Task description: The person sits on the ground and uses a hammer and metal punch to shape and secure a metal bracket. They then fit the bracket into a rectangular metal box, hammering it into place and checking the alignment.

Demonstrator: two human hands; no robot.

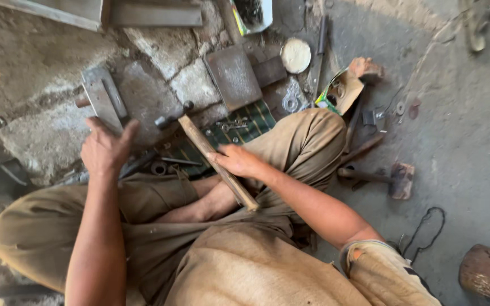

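While the right hand (238,161) wraps thumb and fingers round a wooden handle (218,162) approx. at its mid-length, the left hand (106,150) is spread, fingers loose and apart, palm on or just over an angled metal piece (104,101); can't tell if it presses down. Handle's long axis runs diagonal: one end points to upper left of frame, near centre, the other to lower right, ending over the person's lap. Upper end sits just beside a dark bolt-like part (171,118). Both hands sit centre-left, w/ the bent knees in tan cloth below and to either side.

Under the handle, a green striped cloth (256,118) lies on the floor w/ small metal bits on it. Above it, a flat metal plate (232,76), tilted, touching a smaller block at its right edge. Round pale disc (295,55) further up, centre top. Open cardboard box (338,90) just right of the plate, near the knee. Hammer (389,178) lies on the floor right of the leg, well apart from the hands. Open room: bare concrete floor (466,124) across right side of frame; left side rough stone, crowded by scrap along the top edge. Wooden stump (489,273) at lower right corner.
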